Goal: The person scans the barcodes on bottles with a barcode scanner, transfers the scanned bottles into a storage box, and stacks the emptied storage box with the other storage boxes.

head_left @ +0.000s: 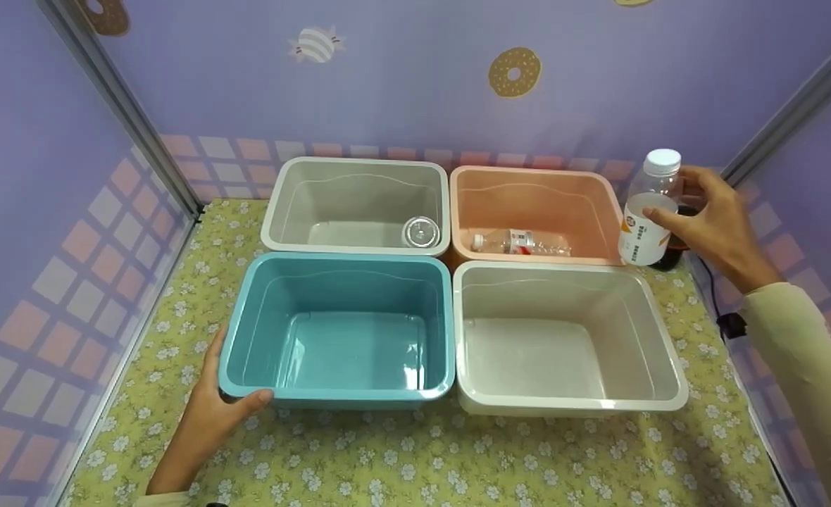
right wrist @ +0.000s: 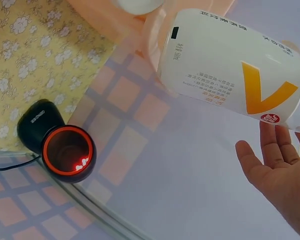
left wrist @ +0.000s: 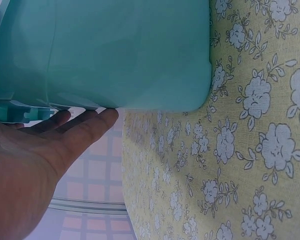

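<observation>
My right hand point(head_left: 718, 229) holds a clear plastic bottle point(head_left: 644, 239) with a white cap and white label, thumb in front and fingers behind. The bottle is upright beside the peach bin's right end. Its label, with a large orange V shape, fills the upper right of the right wrist view. At the front left, my left hand point(head_left: 208, 415) grips the near left corner of a teal bin point(head_left: 338, 396), thumb on the front rim and fingers along the left side. In the left wrist view, fingertips point(left wrist: 107, 117) press the bin's side just below its rim.
A grey bin point(head_left: 355, 163) holds a round clear plastic item point(head_left: 421, 232). The peach bin point(head_left: 535, 172) holds a clear bottle point(head_left: 521, 241) lying down. An off-white bin point(head_left: 570, 403) stands at front right. A black device point(right wrist: 69, 152) with a red-lit ring and cable stands near the right wall.
</observation>
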{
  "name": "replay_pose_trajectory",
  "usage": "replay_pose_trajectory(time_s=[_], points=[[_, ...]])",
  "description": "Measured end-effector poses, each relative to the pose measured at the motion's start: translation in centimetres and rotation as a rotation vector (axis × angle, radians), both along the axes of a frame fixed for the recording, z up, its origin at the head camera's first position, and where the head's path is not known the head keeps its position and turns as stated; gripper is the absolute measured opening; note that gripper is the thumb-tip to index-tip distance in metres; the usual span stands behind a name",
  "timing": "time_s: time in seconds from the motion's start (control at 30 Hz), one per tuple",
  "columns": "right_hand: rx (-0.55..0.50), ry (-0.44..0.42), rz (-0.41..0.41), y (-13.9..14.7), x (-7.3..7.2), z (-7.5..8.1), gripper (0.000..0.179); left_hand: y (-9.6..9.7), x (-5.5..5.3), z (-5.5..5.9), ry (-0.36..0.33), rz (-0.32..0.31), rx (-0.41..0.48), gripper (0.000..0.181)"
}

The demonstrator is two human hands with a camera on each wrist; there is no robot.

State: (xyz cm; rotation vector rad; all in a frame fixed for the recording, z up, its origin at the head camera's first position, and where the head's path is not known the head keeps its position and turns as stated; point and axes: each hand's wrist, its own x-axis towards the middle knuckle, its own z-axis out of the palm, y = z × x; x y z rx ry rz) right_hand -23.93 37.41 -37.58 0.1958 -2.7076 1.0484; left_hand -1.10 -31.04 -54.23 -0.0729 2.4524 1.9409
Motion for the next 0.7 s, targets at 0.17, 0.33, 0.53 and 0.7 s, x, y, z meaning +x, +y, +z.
replay_pose_trajectory(time_s=[0.17,0.33,0.53,0.7], points=[[0.015,0.021,0.012,-0.9,0.1,0.0,0.074,0.0,-0.1,0.0,-0.017,-0.004,0.037,0.119],[0.018,0.038,0.040,-1.9,-0.1,-0.2,0.072,0.1,-0.1,0.0,-0.025,-0.001,0.051,0.119],[0.014,0.045,0.061,-2.8,-0.5,-0.2,0.070,0.1,0.0,0.1,-0.020,-0.002,0.051,0.119],[-0.003,0.011,0.076,-3.2,-0.9,-0.2,0.072,0.1,0.0,0.2,-0.038,-0.001,0.042,0.119]])
